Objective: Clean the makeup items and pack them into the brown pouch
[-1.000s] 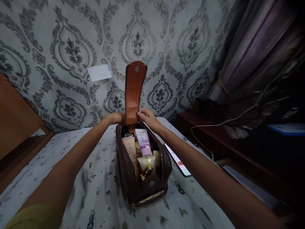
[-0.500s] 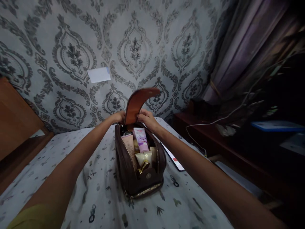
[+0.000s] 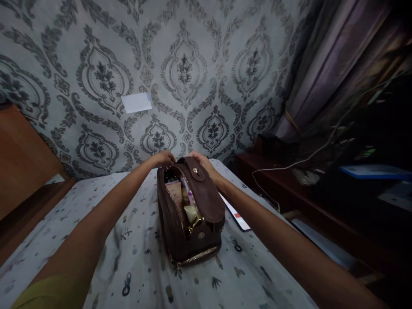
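Both hands are at the far end of the bag, so the bag [image 3: 170,231] lies on the near side of them, between the two forearms. Its long axis runs from the hands back toward the person. The left hand [image 3: 165,158] is at the far left corner, with its fingers bent and close together; whether they pinch the rim I cannot tell. The right hand [image 3: 200,159] is at the far right corner, and its fingers are partly hidden behind the brown flap [image 3: 209,195]; how far they are open, or if they hold something, cannot be seen. The right hand is the nearer one to this flap, which lies lengthwise over the right part of the opening.

On the left part the opening is uncovered, and there a beige tube [image 3: 174,192] and a pale cream tube [image 3: 191,213] can be seen. A gold zip pull [image 3: 195,223] rests at the near end. The bag stands on a patterned bed sheet [image 3: 138,257]; a phone [image 3: 238,216] lies just beside it, on the right.
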Motion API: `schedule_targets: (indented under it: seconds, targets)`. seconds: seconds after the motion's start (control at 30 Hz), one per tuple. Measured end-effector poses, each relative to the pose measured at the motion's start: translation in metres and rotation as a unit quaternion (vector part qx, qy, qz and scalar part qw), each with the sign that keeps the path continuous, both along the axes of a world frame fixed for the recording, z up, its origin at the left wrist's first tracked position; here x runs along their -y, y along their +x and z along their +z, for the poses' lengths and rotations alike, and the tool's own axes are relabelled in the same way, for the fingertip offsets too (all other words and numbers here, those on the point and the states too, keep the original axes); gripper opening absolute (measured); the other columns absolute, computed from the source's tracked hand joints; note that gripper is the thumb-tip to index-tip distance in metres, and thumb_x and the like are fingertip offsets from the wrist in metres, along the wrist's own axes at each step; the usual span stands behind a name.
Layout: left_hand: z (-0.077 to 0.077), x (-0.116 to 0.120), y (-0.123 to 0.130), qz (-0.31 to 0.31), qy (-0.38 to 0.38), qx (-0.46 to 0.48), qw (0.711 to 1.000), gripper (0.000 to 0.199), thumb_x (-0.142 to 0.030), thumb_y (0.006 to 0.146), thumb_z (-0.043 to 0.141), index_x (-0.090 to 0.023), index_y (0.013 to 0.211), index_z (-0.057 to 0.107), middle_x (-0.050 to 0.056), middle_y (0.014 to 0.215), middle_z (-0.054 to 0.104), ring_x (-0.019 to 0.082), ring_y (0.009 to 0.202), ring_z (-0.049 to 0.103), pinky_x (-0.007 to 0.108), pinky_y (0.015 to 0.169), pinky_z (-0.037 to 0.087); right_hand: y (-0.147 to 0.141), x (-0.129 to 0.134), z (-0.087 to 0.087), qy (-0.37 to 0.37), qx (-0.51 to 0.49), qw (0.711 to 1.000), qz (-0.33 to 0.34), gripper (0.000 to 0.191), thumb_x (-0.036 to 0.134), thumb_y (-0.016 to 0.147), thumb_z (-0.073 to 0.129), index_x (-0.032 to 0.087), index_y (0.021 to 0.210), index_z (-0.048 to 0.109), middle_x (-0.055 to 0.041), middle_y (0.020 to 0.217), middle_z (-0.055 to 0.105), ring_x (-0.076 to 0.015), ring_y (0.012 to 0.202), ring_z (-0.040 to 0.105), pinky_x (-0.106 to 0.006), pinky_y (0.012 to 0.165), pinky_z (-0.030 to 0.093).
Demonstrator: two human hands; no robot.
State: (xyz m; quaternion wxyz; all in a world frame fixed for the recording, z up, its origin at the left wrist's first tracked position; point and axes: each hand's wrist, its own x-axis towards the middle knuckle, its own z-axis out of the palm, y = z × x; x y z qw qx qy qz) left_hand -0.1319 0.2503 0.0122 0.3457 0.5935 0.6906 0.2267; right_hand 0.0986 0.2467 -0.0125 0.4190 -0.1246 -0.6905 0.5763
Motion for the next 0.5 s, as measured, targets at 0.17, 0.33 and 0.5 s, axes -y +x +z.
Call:
schedule_targets:
  seconds: [0.17,0.33,0.5]
  targets:
    - [0.003,0.011,-0.008,0.015,0.025,0.011,0.999,0.041,-0.012,0.067,0.07,-0.018,0.107,0.067,0.001,0.07,0.068,0.016,0.066,0.066,0.02,0.055,0.045,0.011,0.013,0.005,0.059,0.045,0.997,0.034,0.024,0.032,0.07,0.077,0.022,0.092,0.076,-0.0027,0.094,0.075,-0.0228,0.094,0.067,-0.036,0.09,0.049]
    - [-0.005,0.028,-0.025,0.079,0.004,-0.012,0.997,0.021,-0.032,0.073,0.075,-0.016,0.082,0.066,-0.001,0.053,0.058,0.015,0.056,0.059,0.022,0.051,0.038,0.021,0.016,0.002,0.081,0.073,0.993,0.043,0.024,0.033,0.073,0.076,0.025,0.096,0.078,-0.0041,0.107,0.075,-0.0284,0.119,0.06,-0.043,0.107,0.04]
    - [-0.016,0.046,-0.027,0.126,-0.073,0.005,0.989,0.031,-0.043,0.066,0.081,-0.018,0.074,0.065,0.002,0.059,0.065,0.019,0.061,0.062,0.026,0.055,0.043,0.026,0.02,0.001,0.081,0.085,0.992,0.051,0.028,0.037,0.074,0.076,0.026,0.1,0.078,-0.0051,0.114,0.073,-0.0292,0.119,0.06,-0.043,0.106,0.043]
